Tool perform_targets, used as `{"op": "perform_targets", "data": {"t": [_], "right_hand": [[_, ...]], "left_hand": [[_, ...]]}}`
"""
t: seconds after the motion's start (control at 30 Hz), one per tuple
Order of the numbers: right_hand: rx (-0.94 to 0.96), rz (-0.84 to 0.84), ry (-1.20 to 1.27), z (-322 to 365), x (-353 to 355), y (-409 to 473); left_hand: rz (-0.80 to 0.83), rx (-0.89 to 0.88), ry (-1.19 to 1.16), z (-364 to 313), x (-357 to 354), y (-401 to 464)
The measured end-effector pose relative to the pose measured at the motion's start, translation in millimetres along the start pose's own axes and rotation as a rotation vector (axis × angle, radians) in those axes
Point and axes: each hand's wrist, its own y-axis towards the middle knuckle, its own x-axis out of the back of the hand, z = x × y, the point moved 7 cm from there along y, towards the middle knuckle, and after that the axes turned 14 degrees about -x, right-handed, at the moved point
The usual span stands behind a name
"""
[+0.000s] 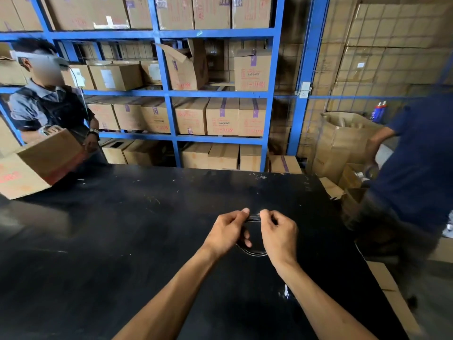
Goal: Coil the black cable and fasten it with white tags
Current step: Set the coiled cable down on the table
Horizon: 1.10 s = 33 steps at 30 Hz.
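Note:
A black cable [253, 252], wound into a small coil, hangs between both my hands over the black table [147, 241]. My left hand [229, 231] pinches the coil's top left with thumb and fingers. My right hand [279, 233] pinches the top right, close beside the left. The coil's lower loop shows below my hands; its top strands run between my fingertips. Against the dark table the cable is hard to make out. A small white scrap [285, 292], possibly a tag, lies on the table by my right forearm.
A person [49, 106] stands at the table's far left holding a cardboard box [41, 163]. Another person in dark blue [416, 168] stands at the right edge. Blue shelving [169, 94] full of cartons lines the back. Flattened cardboard [392, 303] lies on the floor at right.

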Motion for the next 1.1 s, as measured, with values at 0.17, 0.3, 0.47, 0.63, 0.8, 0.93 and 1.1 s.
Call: {"op": "perform_targets", "data": {"t": [0.17,0.3,0.47,0.63,0.8,0.93,1.1], "right_hand": [[-0.016,-0.004,0.001,-3,5,4],[-0.011,-0.032,-0.020,-13,13,8],[-0.070,-0.032,-0.073,-25,22,20],[-0.044,0.005,-0.152,-40,28,35],[-0.082,0.057,-0.221,-66,29,54],[-0.272,0.253,-0.209,-105,17,71],[-0.320,0.284,-0.591,-190,25,86]], "left_hand": [[-0.035,-0.088,0.143,10,-6,-1],[0.002,-0.182,0.257,13,-14,-2],[0.166,-0.247,0.415,15,-34,-5],[0.227,0.016,0.099,40,-52,8],[0.459,-0.056,0.489,52,-74,24],[0.312,-0.024,0.590,78,-69,39],[0.134,0.165,0.635,139,-30,36]]}}
